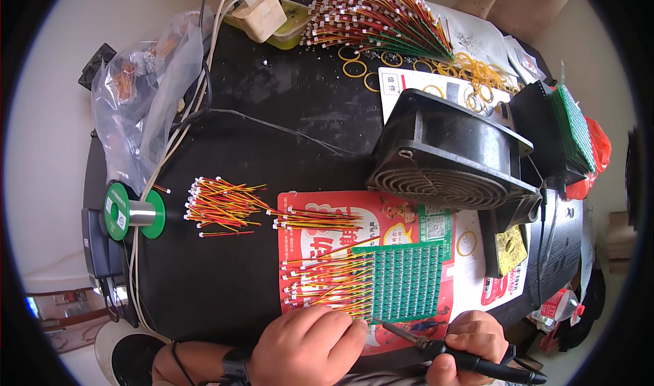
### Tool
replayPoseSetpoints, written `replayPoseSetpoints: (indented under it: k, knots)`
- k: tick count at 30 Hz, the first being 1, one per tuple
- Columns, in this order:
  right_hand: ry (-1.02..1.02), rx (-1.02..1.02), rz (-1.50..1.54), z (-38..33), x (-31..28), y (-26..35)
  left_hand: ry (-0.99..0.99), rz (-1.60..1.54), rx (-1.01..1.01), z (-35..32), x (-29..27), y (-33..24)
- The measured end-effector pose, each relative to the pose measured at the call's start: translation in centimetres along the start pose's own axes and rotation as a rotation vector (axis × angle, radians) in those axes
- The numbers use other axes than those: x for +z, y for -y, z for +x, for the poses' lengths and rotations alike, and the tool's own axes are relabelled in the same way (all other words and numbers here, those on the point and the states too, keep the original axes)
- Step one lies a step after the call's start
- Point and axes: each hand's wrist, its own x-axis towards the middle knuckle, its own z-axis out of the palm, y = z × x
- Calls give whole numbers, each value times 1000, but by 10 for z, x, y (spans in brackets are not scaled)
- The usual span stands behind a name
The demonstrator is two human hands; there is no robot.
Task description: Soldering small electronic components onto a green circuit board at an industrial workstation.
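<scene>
Wires [340, 271], red-yellow, line green rectangular board's [407, 282] left, others [221, 205] apparently remaining beyond; right hand [473, 338] grips black soldering iron [470, 360], left hand's [310, 348] hold unclear.

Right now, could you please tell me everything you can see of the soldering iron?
The soldering iron has a black handle and a narrower greyish, metal-looking shaft. The right hand grips the handle; the iron slants, tip up and left near the lower edge of the green board. Whether it touches the board is unclear.
</scene>
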Motion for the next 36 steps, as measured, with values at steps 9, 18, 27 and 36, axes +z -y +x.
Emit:
replayPoseSetpoints:
  k: [9, 18, 27, 36]
  knots:
    - [7, 9, -35, 2, 1, 1, 17, 2, -27, 0, 0, -1]
    - [14, 6, -27, 2, 2, 0, 27, -3, -34, -1, 0, -1]
    - [-83, -13, 11, -2, 3, -2, 42, -12, -55, -1, -1, -2]
    - [-10, -13, 11, 3, 0, -1, -32, -40, -11, 0, 1, -1]
